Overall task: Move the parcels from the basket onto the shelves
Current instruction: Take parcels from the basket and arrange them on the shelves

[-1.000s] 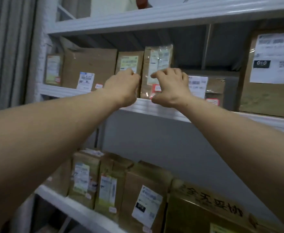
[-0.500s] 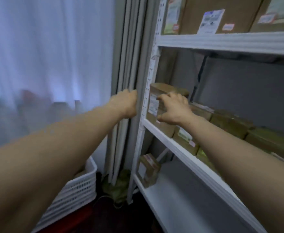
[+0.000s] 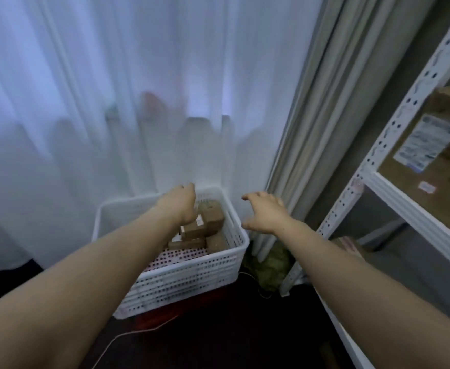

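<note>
Both hands empty: left hand (image 3: 180, 202), fingers loose, hovers over the brown parcels (image 3: 213, 218) heaped in the basket's (image 3: 192, 275) far right corner, nearer them, while the right hand (image 3: 265, 213), fingers spread, hangs outside the right rim.

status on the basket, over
Both hands open, empty: left hand over basket, right hand right of it. Brown parcels in basket, none held. Nothing blocking.

A parcel storeroom: white slotted-steel shelving (image 3: 394, 145) holds labelled cartons (image 3: 437, 161), beside a curtained window (image 3: 138, 89).
</note>
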`<state>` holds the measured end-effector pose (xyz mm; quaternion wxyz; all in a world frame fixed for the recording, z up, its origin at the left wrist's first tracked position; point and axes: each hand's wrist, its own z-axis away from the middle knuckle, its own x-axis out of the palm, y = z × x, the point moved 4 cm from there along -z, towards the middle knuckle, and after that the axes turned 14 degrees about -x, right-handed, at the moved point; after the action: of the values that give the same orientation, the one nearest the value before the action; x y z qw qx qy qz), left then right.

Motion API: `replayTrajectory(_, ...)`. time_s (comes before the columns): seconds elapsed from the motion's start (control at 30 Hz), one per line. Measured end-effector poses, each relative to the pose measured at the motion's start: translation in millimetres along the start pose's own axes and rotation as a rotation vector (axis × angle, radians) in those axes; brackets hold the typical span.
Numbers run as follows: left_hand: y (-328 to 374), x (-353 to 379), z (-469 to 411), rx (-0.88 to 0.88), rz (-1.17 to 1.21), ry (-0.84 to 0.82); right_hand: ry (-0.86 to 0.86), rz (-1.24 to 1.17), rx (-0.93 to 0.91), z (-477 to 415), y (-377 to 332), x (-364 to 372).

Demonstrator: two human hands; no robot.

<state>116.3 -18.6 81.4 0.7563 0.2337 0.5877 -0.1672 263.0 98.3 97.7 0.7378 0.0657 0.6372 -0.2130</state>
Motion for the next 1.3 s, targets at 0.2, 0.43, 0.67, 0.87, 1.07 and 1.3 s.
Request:
replayTrajectory(0.2, -44, 52, -80, -0.110, 0.008, -0.154, -0.137, -0.038, -0.035, -98, 11, 57)
replayTrajectory(0.43, -70, 108, -179, -0.250, -0.018, -0.305, -0.284, -0.178, -0.086, -230, 51, 123)
replayTrajectory(0.67, -102, 157, -264, -0.425, 0.091, -0.410, -0.457, -0.279, -0.094, -355, 65, 197)
replayTrajectory(0.87, -138, 224, -324, -0.523, 0.240, -0.391, -0.564, -0.315, -0.180, -430, 46, 281)
replayTrajectory(1.07, -171, 319, -407, -0.771, 0.418, -0.417, -0.537, -0.329, -0.231, -489, 40, 358)
replayTrajectory(1.3, -206, 420, -474, -1.137, 0.958, -0.417, -0.520, -0.358, -0.217, -519, 48, 429)
